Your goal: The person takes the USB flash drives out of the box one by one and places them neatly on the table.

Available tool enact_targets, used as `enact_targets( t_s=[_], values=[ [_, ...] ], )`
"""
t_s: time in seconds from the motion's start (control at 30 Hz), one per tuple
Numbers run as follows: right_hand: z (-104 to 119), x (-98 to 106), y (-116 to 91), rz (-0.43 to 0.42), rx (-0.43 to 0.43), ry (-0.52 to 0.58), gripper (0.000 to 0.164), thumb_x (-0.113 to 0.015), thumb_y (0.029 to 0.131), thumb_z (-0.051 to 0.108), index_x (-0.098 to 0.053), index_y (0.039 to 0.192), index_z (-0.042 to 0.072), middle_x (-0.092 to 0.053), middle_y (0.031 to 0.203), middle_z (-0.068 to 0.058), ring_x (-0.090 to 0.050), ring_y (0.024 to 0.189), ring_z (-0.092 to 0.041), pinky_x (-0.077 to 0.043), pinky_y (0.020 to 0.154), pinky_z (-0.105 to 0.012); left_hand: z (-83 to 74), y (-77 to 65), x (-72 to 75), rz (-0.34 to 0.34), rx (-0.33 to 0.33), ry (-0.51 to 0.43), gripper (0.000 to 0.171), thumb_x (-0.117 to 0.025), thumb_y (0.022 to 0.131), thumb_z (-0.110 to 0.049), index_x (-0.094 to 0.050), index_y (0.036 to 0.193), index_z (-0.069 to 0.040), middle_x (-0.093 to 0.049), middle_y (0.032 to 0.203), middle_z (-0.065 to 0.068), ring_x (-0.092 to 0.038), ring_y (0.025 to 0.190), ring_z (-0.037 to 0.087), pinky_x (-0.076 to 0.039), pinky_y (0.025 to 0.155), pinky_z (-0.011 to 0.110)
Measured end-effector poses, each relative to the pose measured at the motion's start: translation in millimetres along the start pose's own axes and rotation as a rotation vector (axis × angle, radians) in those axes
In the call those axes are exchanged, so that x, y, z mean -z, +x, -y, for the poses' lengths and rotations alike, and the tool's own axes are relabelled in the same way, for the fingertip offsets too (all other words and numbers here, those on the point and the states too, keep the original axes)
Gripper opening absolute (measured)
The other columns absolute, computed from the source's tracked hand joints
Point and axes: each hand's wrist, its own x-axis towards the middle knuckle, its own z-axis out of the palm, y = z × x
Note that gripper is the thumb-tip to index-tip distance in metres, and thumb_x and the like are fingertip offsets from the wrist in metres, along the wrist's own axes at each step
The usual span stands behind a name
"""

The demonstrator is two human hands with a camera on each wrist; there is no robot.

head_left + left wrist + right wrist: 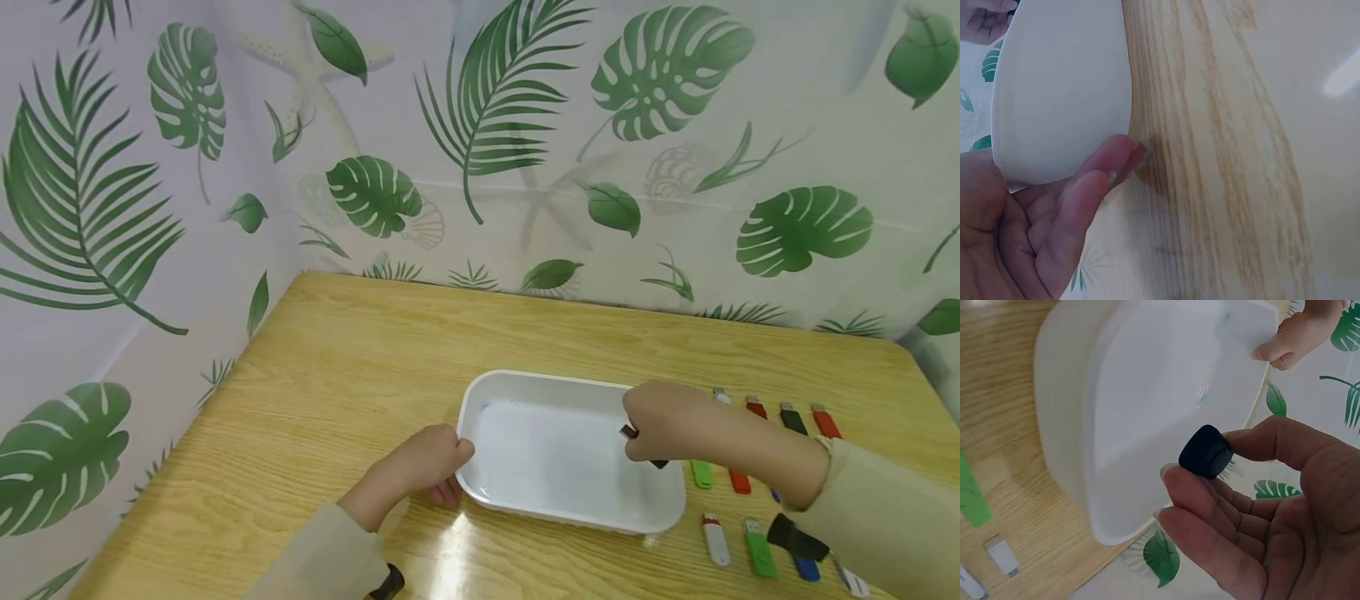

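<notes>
A white rectangular plastic tray (551,450) sits on the wooden table. My left hand (423,462) grips its left end, thumb at the rim and fingers on the outside wall. Above the tray's right part, my right hand (667,419) pinches a dark USB flash drive (1205,452) between thumb and fingers. In the head view most of that drive is hidden by the hand. Inside the tray only the white bottom shows, with small bluish marks.
Several USB flash drives lie in rows right of the tray, among them a green one (760,550), a white one (716,540) and a red one (827,422). My right forearm covers some. A leaf-patterned cloth (480,250) hangs behind the table (360,350).
</notes>
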Motion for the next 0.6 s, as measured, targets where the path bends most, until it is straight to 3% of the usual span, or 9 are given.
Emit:
enact_targets(
  t_s=[0.17,0.43,0.6],
  values=[
    [-22,-5,-10,-0.015,-0.028,0.066,0.039,-0.061,0.077,0.009,-0.036,0.049,0.017,-0.028,0.042,0.009,-0.023,0.041,-0.007,-0.020,0.043,-0.019,1.0,0.5,0.9,0.004,0.009,0.012,0.033,-0.036,0.089,-0.019,-0.059,0.074,0.001,-0.063,0.057,0.010,-0.064,0.049,0.022,-0.055,0.045,0.032],
    [-56,-13,-24,-0.043,-0.096,0.122,0.039,-0.063,0.078,0.013,-0.035,0.051,0.018,-0.028,0.044,0.008,-0.025,0.039,-0.006,-0.019,0.043,-0.018,3.1,-1.1,2.8,0.006,0.004,0.002,0.035,-0.036,0.089,-0.019,-0.059,0.075,0.002,-0.063,0.057,0.010,-0.064,0.048,0.020,-0.054,0.045,0.031],
    [-81,-21,-36,-0.061,-0.112,0.155,0.041,-0.062,0.081,0.015,-0.036,0.050,0.019,-0.036,0.040,0.008,-0.040,0.037,-0.008,-0.029,0.044,-0.021,5.1,-3.0,5.0,-0.001,0.011,0.000,0.034,-0.035,0.089,-0.019,-0.058,0.073,0.001,-0.063,0.057,0.010,-0.064,0.048,0.021,-0.054,0.045,0.032]
  ],
)
